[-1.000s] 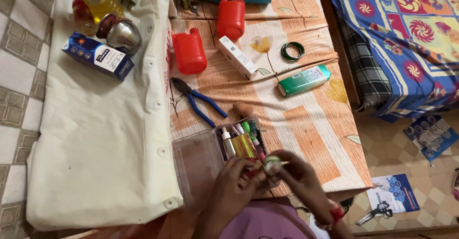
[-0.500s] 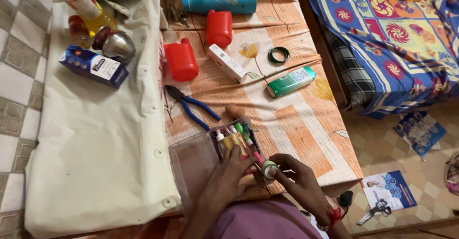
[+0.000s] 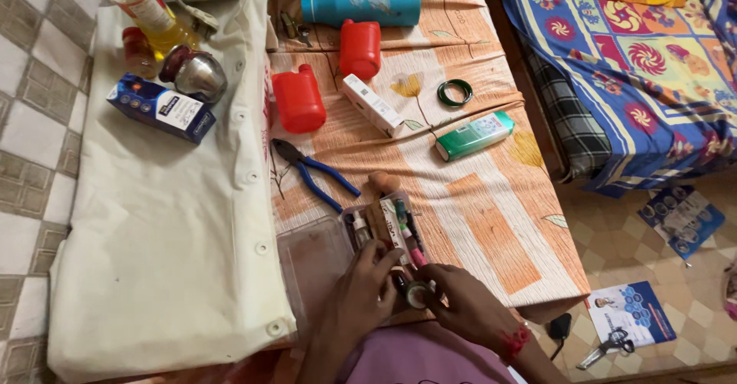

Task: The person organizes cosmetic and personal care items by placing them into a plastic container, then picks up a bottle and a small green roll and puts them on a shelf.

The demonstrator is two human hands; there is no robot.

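Observation:
An open clear plastic box (image 3: 318,257) lies near the table's front edge, its tray filled with several small tubes and pens (image 3: 391,226). My left hand (image 3: 365,292) rests on the near end of the tray, fingers touching its contents. My right hand (image 3: 461,307) holds a small round white-and-green item (image 3: 418,294) between thumb and fingers, low over the box's near corner. A red thread circles my right wrist.
Blue-handled pliers (image 3: 315,170), two red bottles (image 3: 299,101), a white carton (image 3: 372,105), a green tube box (image 3: 474,136), a green bangle (image 3: 454,92) and a teal bottle (image 3: 361,5) lie on the orange cloth. A blue carton (image 3: 161,108) and steel pot (image 3: 198,73) sit on the white cloth. Bed at right.
My right hand has brought the small round item down from above the box to its near corner. My left hand has stayed on the tray. The camera shifted slightly.

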